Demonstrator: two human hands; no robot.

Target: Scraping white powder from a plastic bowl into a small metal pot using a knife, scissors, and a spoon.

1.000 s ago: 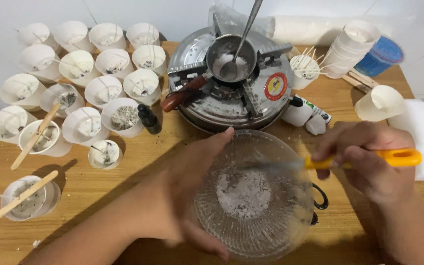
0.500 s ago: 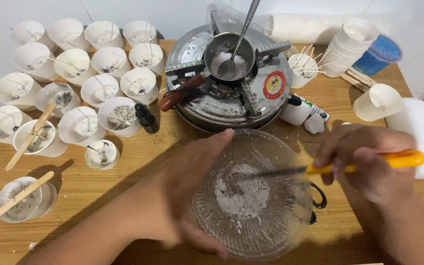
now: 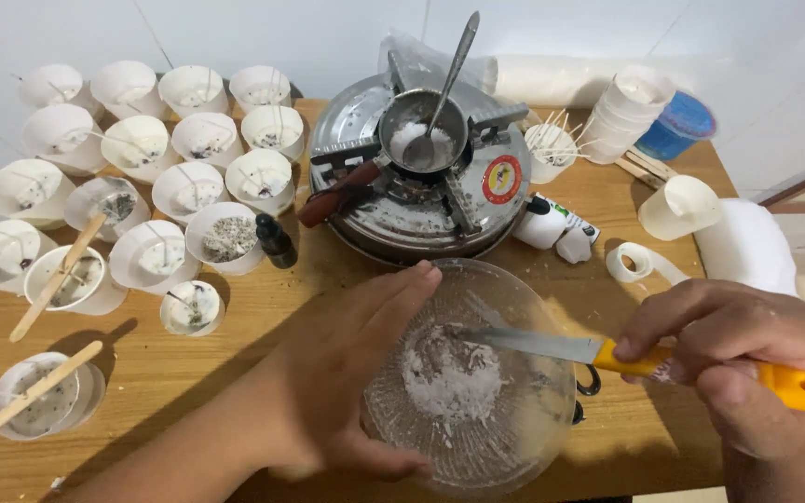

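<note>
Right hand (image 3: 747, 359) fingers pinch a yellow-handled knife (image 3: 607, 352), its blade over white flakes in a glass bowl (image 3: 477, 377) at lower centre; left hand (image 3: 347, 373), fingers together, cups the bowl's rim. Scraping appears underway, calling for steady bracing; white cups (image 3: 188, 149) crowd upper left.

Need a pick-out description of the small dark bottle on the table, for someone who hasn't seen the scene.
Start at the round metal stove in the middle of the wooden table. Just off its left edge, beside the cluster of white paper cups, stands the small dark bottle. It is the only dark, narrow, capped thing there; everything around it is a wide, open white cup.
</note>
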